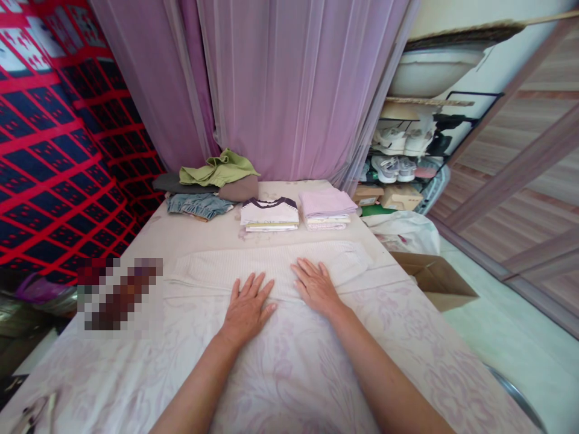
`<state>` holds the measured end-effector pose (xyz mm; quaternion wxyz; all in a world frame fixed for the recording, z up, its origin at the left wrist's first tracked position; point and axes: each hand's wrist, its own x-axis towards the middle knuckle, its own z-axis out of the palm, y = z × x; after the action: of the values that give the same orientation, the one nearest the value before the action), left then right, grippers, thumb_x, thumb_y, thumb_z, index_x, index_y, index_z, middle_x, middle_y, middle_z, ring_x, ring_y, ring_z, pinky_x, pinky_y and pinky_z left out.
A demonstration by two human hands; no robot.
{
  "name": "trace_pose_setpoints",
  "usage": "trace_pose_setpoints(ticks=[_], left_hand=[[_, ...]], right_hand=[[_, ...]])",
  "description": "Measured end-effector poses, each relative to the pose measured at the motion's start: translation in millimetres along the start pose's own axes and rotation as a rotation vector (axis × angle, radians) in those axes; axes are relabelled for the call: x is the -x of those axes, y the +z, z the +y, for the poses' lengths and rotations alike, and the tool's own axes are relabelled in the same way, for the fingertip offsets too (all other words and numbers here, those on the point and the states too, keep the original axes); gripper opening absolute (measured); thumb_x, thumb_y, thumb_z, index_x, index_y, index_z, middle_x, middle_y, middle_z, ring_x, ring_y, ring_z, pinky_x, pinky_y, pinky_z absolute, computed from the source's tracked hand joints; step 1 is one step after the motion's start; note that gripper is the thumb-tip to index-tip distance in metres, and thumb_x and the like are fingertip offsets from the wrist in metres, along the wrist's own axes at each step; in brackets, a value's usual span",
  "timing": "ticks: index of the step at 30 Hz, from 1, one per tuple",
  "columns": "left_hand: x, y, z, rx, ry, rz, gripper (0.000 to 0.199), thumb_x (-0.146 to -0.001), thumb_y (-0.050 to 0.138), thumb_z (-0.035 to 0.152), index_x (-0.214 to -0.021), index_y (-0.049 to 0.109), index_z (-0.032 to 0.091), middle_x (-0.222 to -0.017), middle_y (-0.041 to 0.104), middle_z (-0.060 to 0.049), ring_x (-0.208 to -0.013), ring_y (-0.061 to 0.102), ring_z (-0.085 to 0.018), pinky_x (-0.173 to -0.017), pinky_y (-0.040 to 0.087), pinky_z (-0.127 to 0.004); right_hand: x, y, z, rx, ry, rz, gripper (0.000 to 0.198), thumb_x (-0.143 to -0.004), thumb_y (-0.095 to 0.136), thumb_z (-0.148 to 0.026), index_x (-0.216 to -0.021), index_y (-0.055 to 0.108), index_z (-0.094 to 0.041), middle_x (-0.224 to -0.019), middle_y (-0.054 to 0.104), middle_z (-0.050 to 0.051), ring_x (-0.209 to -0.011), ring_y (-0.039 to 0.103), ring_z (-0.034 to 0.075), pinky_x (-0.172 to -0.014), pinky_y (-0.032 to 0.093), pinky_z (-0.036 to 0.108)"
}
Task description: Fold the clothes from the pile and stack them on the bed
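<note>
A white ribbed knit garment (335, 256) lies flat and stretched sideways across the floral-sheeted bed (280, 374). My left hand (248, 306) rests palm down at its near edge, fingers spread. To the right, my right hand (315, 288) lies flat on the same garment, also with fingers apart. Neither hand grips anything. Beyond the garment sit two neat stacks: a folded white shirt with a dark collar (270, 212) on top of one, and a folded lilac cloth (326, 203) on the other.
At the far left is a loose heap with a green garment (221, 169) and denim clothing (199, 206). Purple curtains (289, 90) hang behind. Right of the bed stand an open cardboard box (434, 283) and a shoe rack (398, 169). A pixelated patch covers something at left.
</note>
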<state>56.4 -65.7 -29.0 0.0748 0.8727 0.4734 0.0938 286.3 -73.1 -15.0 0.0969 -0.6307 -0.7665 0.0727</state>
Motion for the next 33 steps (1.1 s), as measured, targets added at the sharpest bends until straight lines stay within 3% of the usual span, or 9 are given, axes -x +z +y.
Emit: trace_pose_setpoints(ticks=[5,8,17,28,33], left_hand=[[1,1,6,-0.053,0.002,-0.005,0.059,-0.092,0.038,0.056,-0.145,0.035,0.030,-0.153,0.032,-0.007,-0.141,0.026,-0.029,-0.113,0.015,-0.055],[1,-1,-3,-0.112,-0.077,0.013,0.061,-0.092,0.035,0.058,-0.145,0.034,0.029,-0.153,0.033,-0.005,-0.140,0.028,-0.026,-0.114,0.017,-0.050],[30,-36,-88,-0.234,-0.537,0.010,0.057,-0.095,0.030,0.050,-0.145,0.035,0.022,-0.154,0.030,-0.008,-0.141,0.026,-0.026,-0.112,0.022,-0.051],[33,-38,-87,-0.178,-0.586,0.006,0.055,-0.096,0.031,0.045,-0.146,0.033,0.022,-0.154,0.028,-0.008,-0.142,0.025,-0.025,-0.111,0.023,-0.053],[36,-38,-91,-0.138,-0.573,0.059,0.050,-0.096,0.029,0.036,-0.144,0.036,0.022,-0.153,0.031,-0.007,-0.141,0.028,-0.024,-0.112,0.023,-0.053]], right_hand=[[10,5,-2,0.016,-0.072,0.009,0.045,-0.096,0.033,-0.033,-0.138,0.045,-0.027,-0.149,0.038,0.006,-0.139,0.029,0.022,-0.112,0.013,0.055],[11,5,-3,0.043,-0.065,-0.010,0.044,-0.095,0.034,-0.033,-0.137,0.047,-0.027,-0.149,0.038,0.006,-0.138,0.030,0.022,-0.112,0.015,0.055],[9,11,0,0.059,-0.059,0.015,0.044,-0.094,0.034,-0.033,-0.135,0.050,-0.029,-0.147,0.043,0.005,-0.137,0.034,0.022,-0.111,0.019,0.054],[8,20,8,-0.028,-0.099,0.097,0.041,-0.092,0.039,-0.033,-0.129,0.056,-0.029,-0.142,0.049,0.006,-0.134,0.039,0.025,-0.109,0.023,0.057],[5,27,30,-0.207,-0.161,0.183,0.040,-0.092,0.035,-0.032,-0.121,0.062,-0.025,-0.132,0.058,0.008,-0.127,0.048,0.025,-0.107,0.029,0.055]])
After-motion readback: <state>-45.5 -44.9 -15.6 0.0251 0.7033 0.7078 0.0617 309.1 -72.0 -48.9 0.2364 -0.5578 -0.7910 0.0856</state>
